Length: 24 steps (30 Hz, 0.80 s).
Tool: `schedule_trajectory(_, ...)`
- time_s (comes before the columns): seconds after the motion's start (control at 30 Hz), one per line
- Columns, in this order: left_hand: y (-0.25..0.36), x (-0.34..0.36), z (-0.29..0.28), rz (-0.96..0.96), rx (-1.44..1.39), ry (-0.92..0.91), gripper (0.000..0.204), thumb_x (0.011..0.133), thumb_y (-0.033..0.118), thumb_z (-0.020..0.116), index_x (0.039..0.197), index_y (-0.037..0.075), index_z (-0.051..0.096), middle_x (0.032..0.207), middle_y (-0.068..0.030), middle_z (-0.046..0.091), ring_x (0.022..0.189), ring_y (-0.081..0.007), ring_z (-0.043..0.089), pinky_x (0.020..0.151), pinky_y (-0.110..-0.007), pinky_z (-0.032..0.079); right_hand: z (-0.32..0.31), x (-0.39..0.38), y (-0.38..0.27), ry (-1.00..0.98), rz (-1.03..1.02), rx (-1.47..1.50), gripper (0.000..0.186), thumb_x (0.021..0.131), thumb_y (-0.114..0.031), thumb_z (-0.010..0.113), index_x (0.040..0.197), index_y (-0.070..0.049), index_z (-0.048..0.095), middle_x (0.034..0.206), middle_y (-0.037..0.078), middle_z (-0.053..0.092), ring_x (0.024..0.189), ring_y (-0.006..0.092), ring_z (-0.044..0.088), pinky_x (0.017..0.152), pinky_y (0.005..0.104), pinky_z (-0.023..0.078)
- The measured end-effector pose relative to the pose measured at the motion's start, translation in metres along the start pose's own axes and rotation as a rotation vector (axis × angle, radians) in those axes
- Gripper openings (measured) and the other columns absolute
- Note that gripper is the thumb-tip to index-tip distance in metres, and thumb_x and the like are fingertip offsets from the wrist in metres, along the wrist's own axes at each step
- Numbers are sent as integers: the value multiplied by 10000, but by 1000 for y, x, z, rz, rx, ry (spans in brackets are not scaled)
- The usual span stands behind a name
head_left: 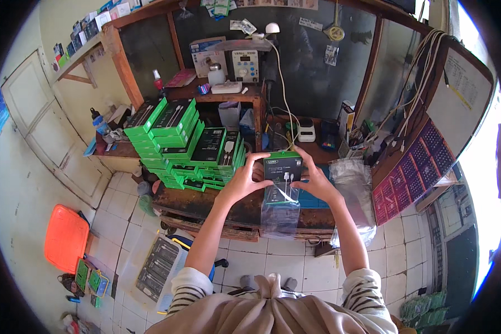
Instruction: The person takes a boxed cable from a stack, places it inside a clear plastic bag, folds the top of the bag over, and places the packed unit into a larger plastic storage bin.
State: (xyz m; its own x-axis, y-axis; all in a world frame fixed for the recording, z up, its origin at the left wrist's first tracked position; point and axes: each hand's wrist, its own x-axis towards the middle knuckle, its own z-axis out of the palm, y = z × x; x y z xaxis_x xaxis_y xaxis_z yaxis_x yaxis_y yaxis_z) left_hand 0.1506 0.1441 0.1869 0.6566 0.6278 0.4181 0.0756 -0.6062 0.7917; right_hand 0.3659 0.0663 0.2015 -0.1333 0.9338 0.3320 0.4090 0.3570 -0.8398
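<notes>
Between my two hands is a black and green charging cable box point(283, 171), held upright over the workbench's front edge. My left hand point(249, 179) grips its left side, thumb across the front. On the right side my right hand point(315, 179) holds it the same way. A clear plastic bag point(280, 218) hangs below the box and seems to cover its lower part; how far up it reaches I cannot tell. To the left of my left hand, stacks of similar green-edged boxes point(181, 139) stand on the bench.
A pile of clear plastic bags point(352, 186) lies at the bench's right. Behind stand a white device point(306, 131) and a bench instrument with a dial point(245, 65). Cables hang at the right. On the tiled floor are a plastic bin of dark boxes point(158, 267) and an orange lid point(67, 238).
</notes>
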Motion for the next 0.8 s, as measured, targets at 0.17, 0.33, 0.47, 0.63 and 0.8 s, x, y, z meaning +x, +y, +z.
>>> schedule_trajectory(0.17, -13, 5, 6, 208, 117, 99, 649, 693, 68, 721, 1212, 80, 331, 1046, -150, 566, 937, -243, 598, 733, -323, 501, 4, 3, 23, 46, -95, -115, 588, 729, -18, 659, 1221, -108, 349, 1205, 162, 482, 1095, 337, 494, 826, 392, 467)
schedule_trajectory(0.33, -28, -1, 22, 124, 9, 97, 580, 698, 35, 701, 1173, 59, 371, 1126, -128, 536, 1011, -266, 565, 794, -332, 497, 18, -3, 44, 107, -104, -101, 468, 782, 34, 595, 1167, -57, 344, 1094, 153, 533, 1006, 246, 564, 819, 352, 486)
schedule_trajectory(0.47, -43, -7, 30, 81, -13, 142, 444, 713, 5, 680, 1081, 34, 434, 1102, -133, 547, 1003, -247, 568, 809, -333, 507, 32, -13, 46, 131, -139, -219, 541, 764, -5, 629, 1207, -69, 325, 1111, 157, 516, 1043, 288, 532, 818, 367, 477)
schedule_trajectory(0.63, -54, -6, 37, 47, -82, 174, 297, 724, -1, 672, 957, 10, 488, 1049, -124, 567, 957, -197, 587, 792, -308, 518, 29, -17, 60, 145, -81, -153, 543, 716, -50, 675, 1195, -89, 423, 1085, 150, 527, 1031, 337, 515, 809, 403, 442)
schedule_trajectory(0.8, -59, -2, 34, 196, 17, 184, 172, 710, -19, 675, 802, -11, 531, 997, -113, 586, 842, -181, 616, 738, -288, 526, 26, -13, 56, 197, -121, -232, 296, 721, -30, 667, 995, -47, 557, 980, 129, 564, 934, 303, 561, 749, 378, 462)
